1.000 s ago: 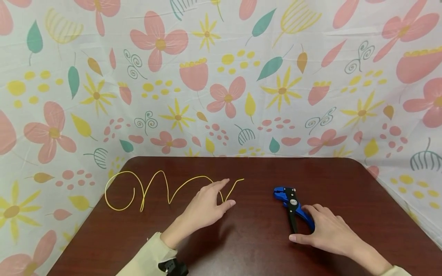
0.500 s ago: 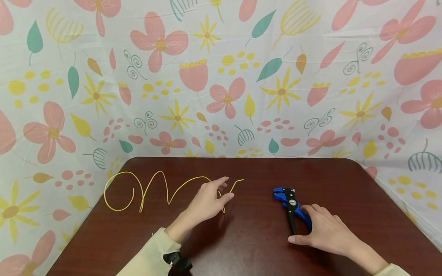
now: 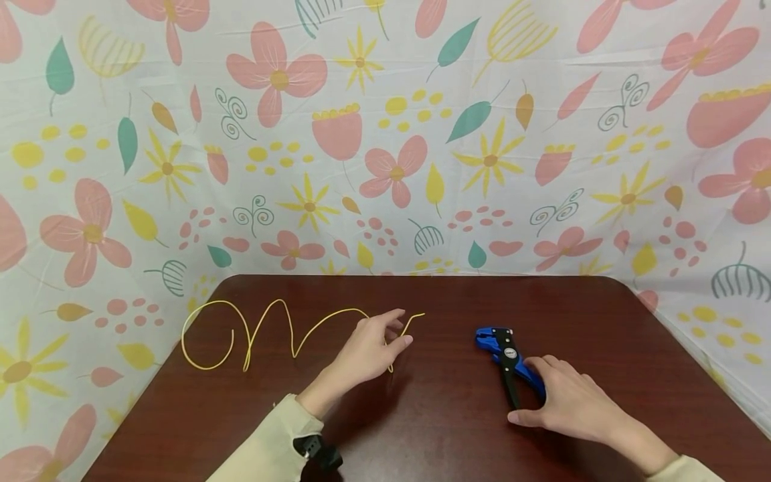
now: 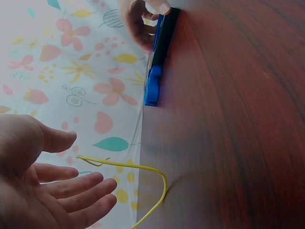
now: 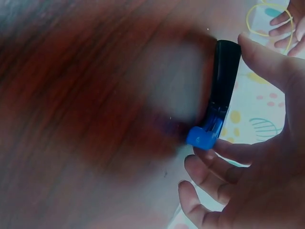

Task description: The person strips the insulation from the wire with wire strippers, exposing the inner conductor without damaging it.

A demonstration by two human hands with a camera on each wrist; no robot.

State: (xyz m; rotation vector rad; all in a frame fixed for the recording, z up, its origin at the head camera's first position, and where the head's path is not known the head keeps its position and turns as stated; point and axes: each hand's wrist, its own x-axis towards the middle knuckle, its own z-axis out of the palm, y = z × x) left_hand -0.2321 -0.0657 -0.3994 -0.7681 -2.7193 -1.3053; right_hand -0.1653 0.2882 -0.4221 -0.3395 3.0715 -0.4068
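A thin yellow wire (image 3: 293,328) lies in loops across the left half of the table. My left hand (image 3: 367,348) hovers over its right end, fingers relaxed and apart from the thumb; in the left wrist view the wire (image 4: 152,169) passes just beyond the fingertips. A blue and black wire stripper (image 3: 506,358) lies to the right, jaws pointing away from me. My right hand (image 3: 575,405) is loosely spread around its handles, thumb tip at the black handle and forefinger at the blue one. The right wrist view shows a gap between palm and tool (image 5: 225,76).
Both tools of work rest on a dark reddish-brown glossy table (image 3: 458,442) with rounded far corners. A white cloth (image 3: 385,134) with flowers and leaves hangs behind and beside it. A black strap (image 3: 319,454) sits at the left wrist.
My left hand has moved a little to the right, its fingers drawing in slightly over the wire's end. The right hand and the wire stripper have stayed nearly still.
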